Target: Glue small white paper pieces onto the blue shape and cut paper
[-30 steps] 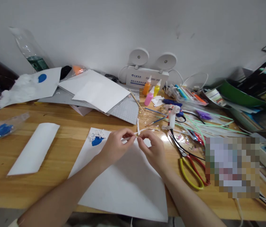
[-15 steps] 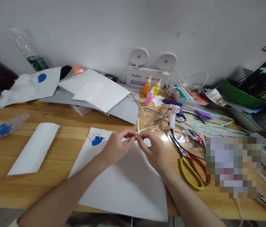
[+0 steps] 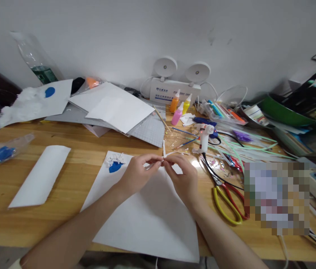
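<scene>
Both my hands meet over a large white sheet [image 3: 146,220] on the wooden table [image 3: 76,153]. My left hand [image 3: 137,173] and my right hand [image 3: 181,175] each pinch a thin white paper strip [image 3: 165,154], fingertips almost touching; its free ends stick up and to the right behind my fingers. At the sheet's far left corner lies a blue blob [image 3: 115,167] with crumpled white bits [image 3: 114,159] on top.
Yellow-and-red scissors [image 3: 226,201] lie right of my right hand. A white glue gun [image 3: 205,138], small paint bottles [image 3: 178,106], straws and pens crowd the right. A folded white paper [image 3: 41,175] and a bag of blue material [image 3: 5,152] lie at left. Stacked sheets [image 3: 113,108] sit behind.
My fingertips have closed together along the strip and the hands have shifted slightly; nothing else on the table has moved.
</scene>
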`<state>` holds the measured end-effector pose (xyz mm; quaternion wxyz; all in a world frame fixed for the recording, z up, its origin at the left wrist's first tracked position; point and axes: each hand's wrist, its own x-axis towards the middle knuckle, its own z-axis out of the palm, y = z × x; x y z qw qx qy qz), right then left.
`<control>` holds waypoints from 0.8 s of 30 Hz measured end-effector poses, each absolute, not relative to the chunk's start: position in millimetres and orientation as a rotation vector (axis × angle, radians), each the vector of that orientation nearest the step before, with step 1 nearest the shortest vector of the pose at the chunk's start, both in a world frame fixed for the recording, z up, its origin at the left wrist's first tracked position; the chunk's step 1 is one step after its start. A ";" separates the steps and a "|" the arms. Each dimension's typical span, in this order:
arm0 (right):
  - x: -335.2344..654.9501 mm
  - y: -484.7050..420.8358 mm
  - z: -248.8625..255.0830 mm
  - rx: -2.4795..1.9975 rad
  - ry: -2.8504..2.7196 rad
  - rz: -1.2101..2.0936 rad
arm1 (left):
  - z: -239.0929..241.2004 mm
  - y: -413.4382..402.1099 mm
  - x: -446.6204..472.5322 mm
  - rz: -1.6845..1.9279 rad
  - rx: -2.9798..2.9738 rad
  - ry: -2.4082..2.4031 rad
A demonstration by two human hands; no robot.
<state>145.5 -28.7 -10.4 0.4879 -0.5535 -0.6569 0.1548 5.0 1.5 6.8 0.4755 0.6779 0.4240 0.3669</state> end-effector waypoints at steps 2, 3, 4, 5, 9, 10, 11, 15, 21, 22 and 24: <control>145.9 -29.0 -12.4 -1.302 -1.623 0.279 | 5.8 1.5 5.1 0.902 1.644 1.032; 146.2 -29.0 -13.4 -1.281 -1.638 0.228 | 5.5 1.5 5.1 0.901 1.640 1.032; 146.6 -28.9 -14.1 -1.265 -1.652 0.185 | 5.3 1.5 5.2 0.900 1.638 1.034; 146.9 -28.7 -14.6 -1.254 -1.664 0.153 | 5.3 1.4 5.4 0.896 1.639 1.037; 146.5 -27.6 -12.4 -1.250 -1.664 0.136 | 6.1 0.6 6.4 0.870 1.653 1.039; 146.0 -27.5 -11.1 -1.259 -1.654 0.158 | 6.3 0.4 6.6 0.867 1.658 1.040; 145.6 -27.5 -9.7 -1.271 -1.643 0.186 | 6.4 0.5 6.7 0.870 1.668 1.045; 146.4 -28.4 -5.2 -1.343 -1.581 0.325 | 7.2 3.0 4.7 0.891 1.758 1.093; 155.6 -27.0 -4.7 -1.395 -1.399 0.456 | 11.3 13.5 -6.6 0.936 1.829 1.271; 156.8 -26.3 -5.2 -1.392 -1.368 0.482 | 12.1 15.5 -8.7 0.952 1.843 1.297; 158.5 -25.3 -6.2 -1.386 -1.324 0.524 | 13.1 19.1 -12.3 0.994 1.887 1.326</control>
